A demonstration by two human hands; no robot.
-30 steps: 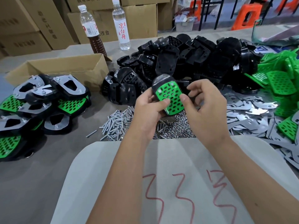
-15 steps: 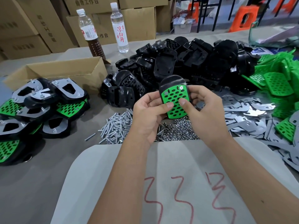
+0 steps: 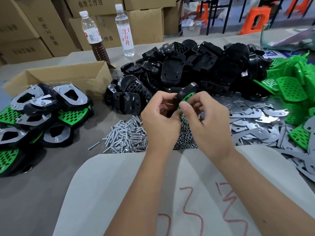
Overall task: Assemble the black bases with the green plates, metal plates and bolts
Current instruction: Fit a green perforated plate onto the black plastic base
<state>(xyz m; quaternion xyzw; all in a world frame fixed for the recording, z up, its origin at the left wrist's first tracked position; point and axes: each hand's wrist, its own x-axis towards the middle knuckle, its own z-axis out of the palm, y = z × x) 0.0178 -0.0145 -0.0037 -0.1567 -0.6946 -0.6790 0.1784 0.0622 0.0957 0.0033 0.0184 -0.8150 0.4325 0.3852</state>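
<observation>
Between my hands is a black base [image 3: 185, 91] with a green perforated plate [image 3: 187, 97] set in it, turned almost edge-on to me. My left hand [image 3: 161, 119] grips its left side and my right hand [image 3: 207, 117] pinches its right side with thumb and fingers. Loose black bases [image 3: 201, 65] are heaped behind. Green plates [image 3: 289, 87] lie at the right, flat metal plates [image 3: 252, 123] beside them. A pile of bolts [image 3: 127, 136] and a pile of nuts [image 3: 185, 138] lie under my hands.
Assembled units [image 3: 40, 114] are stacked at the left in front of an open cardboard box [image 3: 71, 77]. Two bottles [image 3: 127, 31] stand at the back before stacked cartons. A pale board [image 3: 119, 193] with red marks lies near me.
The base with its green plate has been rotated from face-on to nearly edge-on. Both hands shifted their grip and stay on it.
</observation>
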